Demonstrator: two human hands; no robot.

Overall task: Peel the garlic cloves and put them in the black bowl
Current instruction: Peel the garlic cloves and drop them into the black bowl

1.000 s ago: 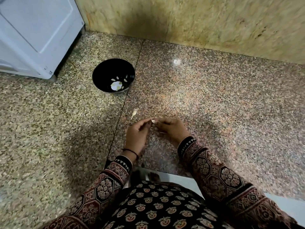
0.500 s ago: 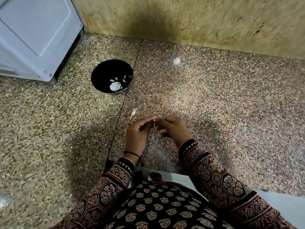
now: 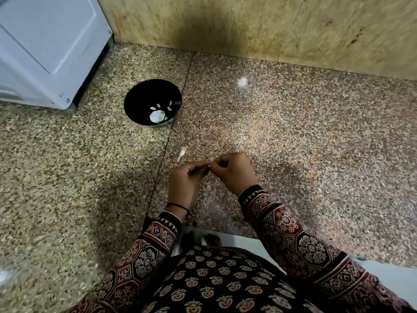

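Speckled granite surface (image 3: 293,154) is being worked over. Small pale garlic clove (image 3: 209,166), mostly hidden, is being pinched betw. curled fingertips of left hand (image 3: 184,184) & right hand (image 3: 234,172). Round black bowl (image 3: 140,96) w/ peeled cloves (image 3: 158,115) is sitting well apart, up-left.

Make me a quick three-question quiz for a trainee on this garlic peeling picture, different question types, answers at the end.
1. True or false: the round black bowl holds pale pieces.
2. The pale scrap of garlic skin lies: A in the bowl; B on the speckled stone counter, between bowl and hands; C on a sleeve.
3. Both hands pinch a small garlic clove. Which wears the thin black wristband: left hand or right hand?
Key: 1 true; 2 B; 3 left hand.
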